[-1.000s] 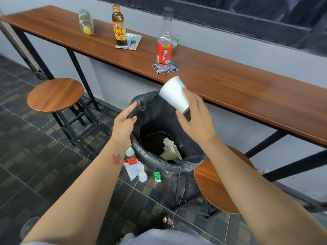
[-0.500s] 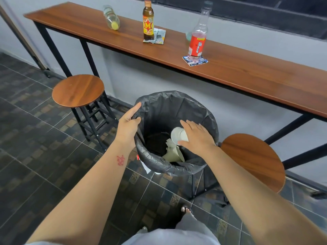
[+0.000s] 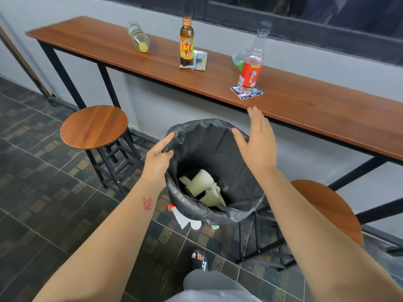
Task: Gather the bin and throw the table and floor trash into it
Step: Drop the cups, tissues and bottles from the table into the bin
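Note:
A bin (image 3: 237, 211) lined with a black bag is held up in front of the long wooden table (image 3: 316, 110). My left hand (image 3: 158, 159) grips the bin's left rim. My right hand (image 3: 257, 141) is open above the bin's far right side and holds nothing. A white cup (image 3: 199, 182) and paper lie inside the bin. On the table stand a brown bottle (image 3: 186, 41) on a wrapper (image 3: 199, 61) and a red-labelled bottle (image 3: 250, 66) on a blue packet (image 3: 247, 92). A clear bottle (image 3: 138, 37) lies on its side. Floor trash (image 3: 185, 219) shows below the bin.
A round wooden stool (image 3: 93, 126) stands left of the bin, another stool (image 3: 327, 208) sits at the right under my right arm. A green-tinted crumpled bottle (image 3: 238, 58) lies behind the red-labelled one. My sandalled foot (image 3: 199, 259) is on the dark tiled floor.
My right hand lowered the white cup into the bin, let it go and rose, open, above the bin's far side toward the table edge. My left hand kept hold of the rim.

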The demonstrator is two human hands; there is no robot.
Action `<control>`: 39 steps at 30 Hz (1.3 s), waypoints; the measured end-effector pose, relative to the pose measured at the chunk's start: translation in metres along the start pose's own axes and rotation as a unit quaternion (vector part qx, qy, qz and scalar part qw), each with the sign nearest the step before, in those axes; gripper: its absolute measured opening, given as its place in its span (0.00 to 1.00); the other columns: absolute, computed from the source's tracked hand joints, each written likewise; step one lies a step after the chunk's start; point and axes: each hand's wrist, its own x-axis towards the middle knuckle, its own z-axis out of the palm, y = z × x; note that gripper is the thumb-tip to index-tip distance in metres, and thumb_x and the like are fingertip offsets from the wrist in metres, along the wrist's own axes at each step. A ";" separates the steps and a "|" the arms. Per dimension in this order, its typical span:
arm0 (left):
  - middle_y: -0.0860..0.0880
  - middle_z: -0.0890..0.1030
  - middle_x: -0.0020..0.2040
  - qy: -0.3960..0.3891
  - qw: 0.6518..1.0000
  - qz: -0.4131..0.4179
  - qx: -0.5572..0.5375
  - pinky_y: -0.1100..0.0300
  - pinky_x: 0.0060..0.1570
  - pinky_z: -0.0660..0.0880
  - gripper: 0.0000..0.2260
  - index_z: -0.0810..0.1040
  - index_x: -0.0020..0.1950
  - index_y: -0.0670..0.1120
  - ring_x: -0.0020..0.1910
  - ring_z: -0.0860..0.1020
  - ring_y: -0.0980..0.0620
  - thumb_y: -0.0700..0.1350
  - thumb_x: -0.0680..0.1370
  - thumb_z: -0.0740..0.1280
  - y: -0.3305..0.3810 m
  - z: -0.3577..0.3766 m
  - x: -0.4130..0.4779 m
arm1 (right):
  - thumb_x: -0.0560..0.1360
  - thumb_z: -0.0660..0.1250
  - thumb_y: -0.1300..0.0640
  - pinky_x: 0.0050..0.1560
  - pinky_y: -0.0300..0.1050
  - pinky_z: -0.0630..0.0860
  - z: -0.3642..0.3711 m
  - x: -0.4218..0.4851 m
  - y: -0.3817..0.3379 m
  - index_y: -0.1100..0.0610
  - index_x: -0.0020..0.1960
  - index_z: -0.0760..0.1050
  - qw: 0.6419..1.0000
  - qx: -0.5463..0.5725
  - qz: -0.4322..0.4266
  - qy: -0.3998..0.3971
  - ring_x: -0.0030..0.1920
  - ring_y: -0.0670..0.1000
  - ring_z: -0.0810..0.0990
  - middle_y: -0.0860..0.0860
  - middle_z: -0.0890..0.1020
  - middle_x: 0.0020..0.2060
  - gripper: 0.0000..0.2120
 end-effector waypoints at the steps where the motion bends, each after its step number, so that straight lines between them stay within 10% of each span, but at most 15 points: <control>1: 0.53 0.73 0.74 -0.002 1.000 0.001 0.000 0.48 0.74 0.66 0.25 0.78 0.69 0.54 0.75 0.68 0.50 0.30 0.82 0.59 0.003 0.001 0.006 | 0.80 0.62 0.45 0.75 0.51 0.58 0.001 0.014 0.001 0.58 0.77 0.59 1.000 0.009 0.017 0.018 0.76 0.53 0.59 0.54 0.62 0.76 0.31; 15: 0.51 0.75 0.72 0.006 1.000 -0.013 0.009 0.46 0.71 0.71 0.25 0.80 0.68 0.55 0.72 0.73 0.48 0.30 0.82 0.59 0.020 0.017 0.081 | 0.68 0.72 0.36 0.71 0.51 0.63 0.046 0.152 0.024 0.58 0.77 0.55 0.969 0.137 0.202 0.041 0.72 0.56 0.65 0.56 0.66 0.73 0.48; 25: 0.53 0.78 0.68 0.011 0.999 -0.034 0.007 0.49 0.68 0.74 0.24 0.80 0.68 0.55 0.67 0.76 0.50 0.30 0.82 0.60 0.025 0.026 0.091 | 0.72 0.65 0.34 0.47 0.42 0.70 0.058 0.168 0.032 0.54 0.62 0.65 0.966 0.120 0.227 0.025 0.52 0.54 0.80 0.52 0.81 0.55 0.30; 39: 0.52 0.79 0.68 -0.032 0.999 -0.033 -0.009 0.51 0.70 0.72 0.25 0.80 0.68 0.54 0.66 0.78 0.52 0.30 0.81 0.59 0.032 0.023 0.094 | 0.71 0.68 0.36 0.43 0.42 0.76 0.045 0.111 -0.005 0.53 0.58 0.66 0.969 0.181 0.166 0.001 0.48 0.49 0.81 0.49 0.81 0.52 0.26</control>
